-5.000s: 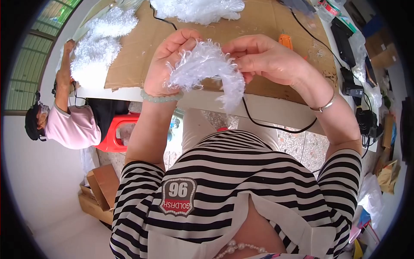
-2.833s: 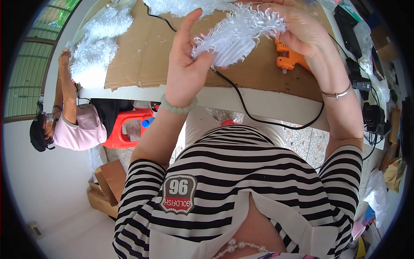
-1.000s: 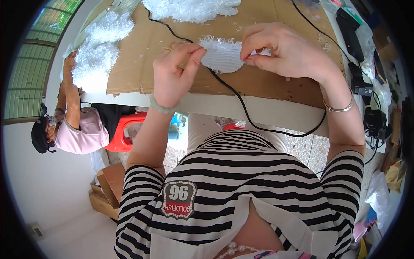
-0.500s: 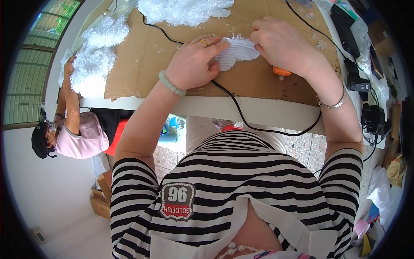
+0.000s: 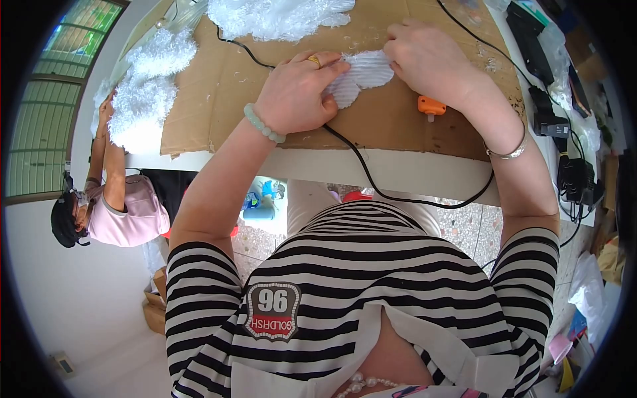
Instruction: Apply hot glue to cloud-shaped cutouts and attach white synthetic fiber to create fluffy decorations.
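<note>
A white ribbed fabric piece (image 5: 368, 71) with a notched outline and a slightly shaggy edge lies on the brown cardboard. My left hand (image 5: 298, 89) pinches its left side between thumb and fingers. At the right edge, the curled fingers of my right hand (image 5: 424, 56) close on the fabric; their tips are partly hidden. Below my right wrist rests a small orange tool or bottle (image 5: 431, 105) with a pale tip. From under my left hand a black cord (image 5: 361, 156) curves over the table's front edge.
Cardboard (image 5: 219, 99) covers much of the white table. Shaggy white material (image 5: 279, 16) lies at the back, with another heap (image 5: 149, 86) at the left. There a person in a pink top (image 5: 129, 212) reaches to the heap. Black adapters and wires (image 5: 577, 176) crowd the right edge.
My right hand has shifted slightly up and left, uncovering more of the orange thing. Fewer loose strands show along the fabric's upper edge. My left hand keeps its grip.
</note>
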Demonstrator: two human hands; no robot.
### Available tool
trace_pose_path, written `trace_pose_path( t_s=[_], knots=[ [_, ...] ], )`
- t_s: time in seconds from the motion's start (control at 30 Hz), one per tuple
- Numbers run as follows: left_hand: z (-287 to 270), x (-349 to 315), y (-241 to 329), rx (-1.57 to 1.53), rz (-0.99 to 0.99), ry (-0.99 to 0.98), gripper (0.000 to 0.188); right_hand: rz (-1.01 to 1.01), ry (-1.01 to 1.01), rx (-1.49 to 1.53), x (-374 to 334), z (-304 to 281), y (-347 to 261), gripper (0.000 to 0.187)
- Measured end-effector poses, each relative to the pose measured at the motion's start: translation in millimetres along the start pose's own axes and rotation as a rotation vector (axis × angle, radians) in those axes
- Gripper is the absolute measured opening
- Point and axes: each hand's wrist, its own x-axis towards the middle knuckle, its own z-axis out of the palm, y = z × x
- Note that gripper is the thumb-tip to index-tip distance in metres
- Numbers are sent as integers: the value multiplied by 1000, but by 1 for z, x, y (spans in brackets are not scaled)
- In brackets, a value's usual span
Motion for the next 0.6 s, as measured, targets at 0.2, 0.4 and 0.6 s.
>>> trace_pose_path(
  t_s=[0.2, 0.4, 0.6],
  knots=[
    [1, -5, -2, 16, -4, 11, 44, 63, -43, -89, 10, -48, -14, 10],
    [-1, -3, -3, 15, -18, -32, 45, -102, 22, 529, 7, -12, -28, 13],
    [-21, -12, -16, -524, -242, 220, 37, -43, -83, 384, 5, 11, -19, 17]
  ],
)
